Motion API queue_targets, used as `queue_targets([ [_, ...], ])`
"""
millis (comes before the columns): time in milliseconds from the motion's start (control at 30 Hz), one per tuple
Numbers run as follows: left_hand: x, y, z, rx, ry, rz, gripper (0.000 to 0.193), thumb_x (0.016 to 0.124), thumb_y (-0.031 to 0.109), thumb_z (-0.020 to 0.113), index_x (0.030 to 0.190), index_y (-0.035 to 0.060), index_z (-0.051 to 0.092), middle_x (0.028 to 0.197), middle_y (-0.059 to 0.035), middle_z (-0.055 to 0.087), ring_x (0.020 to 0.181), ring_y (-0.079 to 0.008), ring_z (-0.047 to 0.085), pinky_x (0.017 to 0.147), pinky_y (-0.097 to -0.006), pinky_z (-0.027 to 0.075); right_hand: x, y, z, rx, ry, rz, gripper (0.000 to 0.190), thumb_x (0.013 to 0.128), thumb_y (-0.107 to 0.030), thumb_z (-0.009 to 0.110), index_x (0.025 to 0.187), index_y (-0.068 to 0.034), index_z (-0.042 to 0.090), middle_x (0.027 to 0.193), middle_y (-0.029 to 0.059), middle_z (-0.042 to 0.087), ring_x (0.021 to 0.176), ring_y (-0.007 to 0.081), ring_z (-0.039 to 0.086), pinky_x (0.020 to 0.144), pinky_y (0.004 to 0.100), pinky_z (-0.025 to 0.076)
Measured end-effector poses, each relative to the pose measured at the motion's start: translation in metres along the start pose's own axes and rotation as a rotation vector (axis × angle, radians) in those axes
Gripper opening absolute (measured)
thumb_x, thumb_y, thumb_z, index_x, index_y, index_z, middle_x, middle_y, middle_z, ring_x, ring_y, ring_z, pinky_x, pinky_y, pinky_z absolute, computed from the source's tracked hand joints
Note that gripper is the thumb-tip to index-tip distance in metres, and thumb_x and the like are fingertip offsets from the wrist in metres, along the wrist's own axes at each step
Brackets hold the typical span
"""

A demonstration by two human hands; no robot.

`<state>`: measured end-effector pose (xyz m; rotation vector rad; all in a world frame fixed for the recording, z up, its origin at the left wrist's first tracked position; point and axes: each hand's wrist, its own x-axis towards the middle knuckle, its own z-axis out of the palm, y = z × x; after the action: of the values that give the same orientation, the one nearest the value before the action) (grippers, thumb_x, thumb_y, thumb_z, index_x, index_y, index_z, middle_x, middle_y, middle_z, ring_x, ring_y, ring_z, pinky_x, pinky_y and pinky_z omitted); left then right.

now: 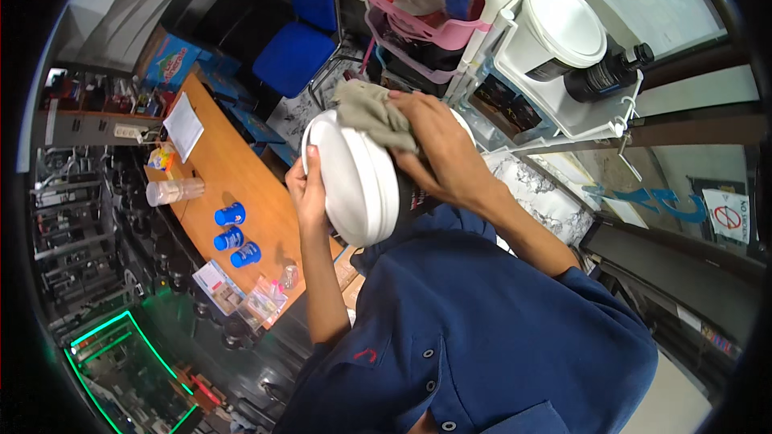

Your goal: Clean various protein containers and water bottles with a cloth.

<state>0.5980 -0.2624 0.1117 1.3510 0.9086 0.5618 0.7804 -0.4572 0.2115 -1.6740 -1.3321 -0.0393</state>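
Note:
A white lidded plastic bucket [356,181] is tilted on its side in front of my chest, its round lid facing left. My left hand [309,190] grips it at the lid's edge, with the thumb over the lid. A crumpled grey-beige cloth [377,114] lies against the bucket's upper side. My right hand [437,144] holds this cloth, its fingers bent over it. The bucket's dark label shows partly below my right hand; the rest of its wall is hidden by that hand.
A wooden desk [211,157] at left bears several blue containers [229,214], a clear jar [175,191] and papers. Beyond stand a blue chair [298,54] and a pink basket [446,33]. A white rack [561,120] at right holds another white bucket [570,21] and a black bottle [597,75].

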Motion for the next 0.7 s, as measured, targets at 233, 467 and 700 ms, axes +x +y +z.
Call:
queue_targets([
  [233,-0.019,0.027,0.026,-0.436,-0.033,-0.191,0.045,0.113,0.039,0.057,0.115,-0.0029,0.073,0.100,-0.0093,0.078,0.078,-0.0140,0.073,0.071,-0.0286,0.060,-0.033,-0.032,-0.021,-0.108,-0.044,-0.219,0.025,0.088,-0.025,0.073,0.094,-0.004,0.063,0.148,0.0184,0.064,0.140,0.0383,0.058,0.118,0.0518,0.045],
  [467,-0.009,-0.064,0.018,-0.769,-0.532,-0.090,0.051,0.112,0.036,0.048,0.151,0.0034,0.049,0.146,-0.0123,0.060,0.138,-0.0293,0.058,0.116,-0.0456,0.049,-0.095,0.008,0.028,-0.373,0.126,-0.419,0.019,0.087,-0.015,0.075,0.088,-0.021,0.057,0.145,0.0063,0.069,0.138,0.0249,0.060,0.121,0.0417,0.041],
  [700,-0.012,-0.098,0.039,-1.419,-0.578,-0.317,0.053,0.105,0.042,0.062,0.146,0.0090,0.059,0.144,-0.0100,0.067,0.129,-0.0307,0.067,0.110,-0.0486,0.057,-0.132,0.055,0.078,-0.366,0.213,0.184,0.023,0.092,-0.023,0.075,0.108,-0.013,0.062,0.118,0.0101,0.067,0.107,0.0273,0.066,0.100,0.0460,0.054],
])
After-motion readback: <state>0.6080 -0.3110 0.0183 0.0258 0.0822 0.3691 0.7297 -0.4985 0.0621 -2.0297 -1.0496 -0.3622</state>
